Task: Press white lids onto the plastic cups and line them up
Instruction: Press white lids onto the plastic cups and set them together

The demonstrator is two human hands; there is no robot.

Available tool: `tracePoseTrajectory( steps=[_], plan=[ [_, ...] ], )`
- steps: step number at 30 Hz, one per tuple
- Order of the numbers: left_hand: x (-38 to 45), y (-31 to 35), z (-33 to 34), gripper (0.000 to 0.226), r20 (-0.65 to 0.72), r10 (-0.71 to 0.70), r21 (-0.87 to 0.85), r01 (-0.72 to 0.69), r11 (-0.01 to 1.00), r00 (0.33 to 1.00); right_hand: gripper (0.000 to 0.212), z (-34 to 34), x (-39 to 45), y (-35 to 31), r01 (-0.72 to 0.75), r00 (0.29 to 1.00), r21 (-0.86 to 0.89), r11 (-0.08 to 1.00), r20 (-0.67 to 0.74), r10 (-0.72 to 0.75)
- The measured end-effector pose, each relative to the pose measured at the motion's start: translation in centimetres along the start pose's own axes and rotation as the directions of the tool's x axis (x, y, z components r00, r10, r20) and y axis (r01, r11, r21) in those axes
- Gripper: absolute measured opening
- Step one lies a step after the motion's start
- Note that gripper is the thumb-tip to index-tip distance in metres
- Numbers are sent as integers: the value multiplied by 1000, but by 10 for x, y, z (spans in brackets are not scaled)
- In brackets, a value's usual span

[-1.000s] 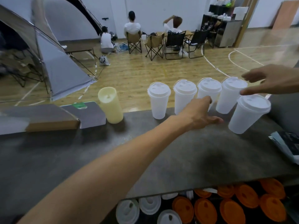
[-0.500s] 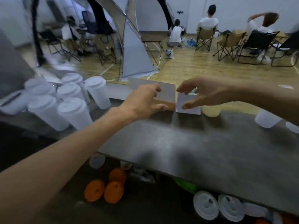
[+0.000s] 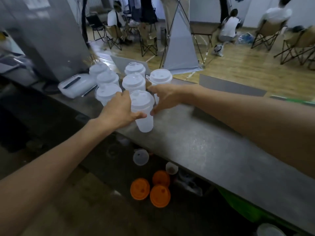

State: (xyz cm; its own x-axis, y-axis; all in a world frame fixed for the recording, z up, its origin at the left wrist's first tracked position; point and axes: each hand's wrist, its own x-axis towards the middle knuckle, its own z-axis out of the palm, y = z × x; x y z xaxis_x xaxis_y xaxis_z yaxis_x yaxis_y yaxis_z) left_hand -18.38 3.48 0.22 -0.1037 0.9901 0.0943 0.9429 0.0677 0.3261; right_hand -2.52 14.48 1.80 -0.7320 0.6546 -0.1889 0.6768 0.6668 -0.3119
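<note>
The lidded cup [image 3: 142,111] stands at the counter's [image 3: 196,143] near edge, between both sets of fingers; a crooked squeeze or pull could tip it over the edge or knock the cups [image 3: 133,82] packed just beyond the fingertips. The left hand [image 3: 119,113] curls round its left side, thumb across the front. The right hand [image 3: 166,97] cups its right side, fingers curled, thumb low.
</note>
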Motion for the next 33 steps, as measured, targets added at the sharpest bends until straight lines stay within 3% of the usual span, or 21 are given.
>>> tracePoseTrajectory(
  steps=[3, 6, 9, 13, 19, 26, 28, 31, 33],
  plan=[
    [1, -2, 5, 56, -29, 51, -165, -56, 985, 998, 71, 6, 9, -5, 2, 1000, 37, 999, 1, -2],
    [2, 4, 6, 58, -63, 16, -252, -31, 967, 998, 58, 7, -2, 4, 7, 999, 96, 995, -48, -2],
    [5, 27, 14, 63, -32, 53, -294, -60, 954, 998, 61, 5, -33, 27, -22, 995, 118, 993, -89, 33],
    [12, 102, 37, 71, 26, 202, -322, -183, 929, 979, 65, -8, -112, 78, -135, 981, 107, 985, -127, 148],
    [8, 258, 85, 69, 60, 488, -425, -420, 802, 871, 60, -23, -287, 160, -304, 925, 199, 932, -171, 339],
    [-31, 409, 143, 45, 113, 741, -609, -543, 578, 662, 68, -1, -455, 221, -475, 794, 348, 808, -225, 564],
    [-38, 427, 158, 41, 123, 739, -645, -513, 566, 662, 66, 10, -476, 231, -491, 771, 376, 786, -232, 593],
    [-46, 450, 177, 61, 157, 712, -605, -503, 617, 684, 68, 25, -501, 241, -492, 739, 410, 768, -270, 618],
    [-50, 458, 185, 61, 145, 714, -580, -525, 622, 685, 73, 34, -509, 247, -483, 727, 419, 769, -298, 619]
  ],
)
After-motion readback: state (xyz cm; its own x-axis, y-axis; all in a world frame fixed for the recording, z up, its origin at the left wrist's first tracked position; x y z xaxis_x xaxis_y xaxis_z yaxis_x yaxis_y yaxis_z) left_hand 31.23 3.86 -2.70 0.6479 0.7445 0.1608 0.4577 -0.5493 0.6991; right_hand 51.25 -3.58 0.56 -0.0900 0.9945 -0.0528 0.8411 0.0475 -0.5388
